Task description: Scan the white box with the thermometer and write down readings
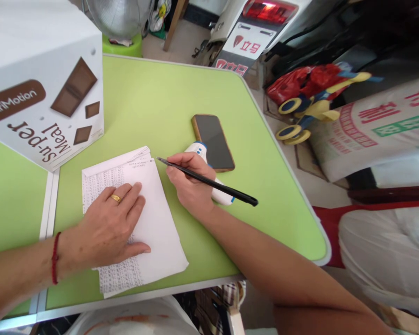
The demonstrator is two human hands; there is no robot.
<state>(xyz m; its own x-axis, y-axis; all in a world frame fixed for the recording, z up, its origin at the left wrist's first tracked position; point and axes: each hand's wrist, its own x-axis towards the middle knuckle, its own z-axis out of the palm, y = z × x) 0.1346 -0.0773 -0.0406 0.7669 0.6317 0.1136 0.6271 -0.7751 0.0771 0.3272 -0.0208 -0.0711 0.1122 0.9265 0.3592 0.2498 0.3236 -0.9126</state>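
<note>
Left hand fingers spread flat on paper, right hand fingers pinching pen, phone and box beyond

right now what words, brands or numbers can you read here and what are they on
"NutriMotion": brown band on the white box, cut off at the picture's left edge.
"Su-per Meal": same box, printed upside down from this view.
Handwriting on the paper under the left hand: too small to read.
Red characters on the white plate and sack: not legible.
Phone: screen dark, no text.
</note>
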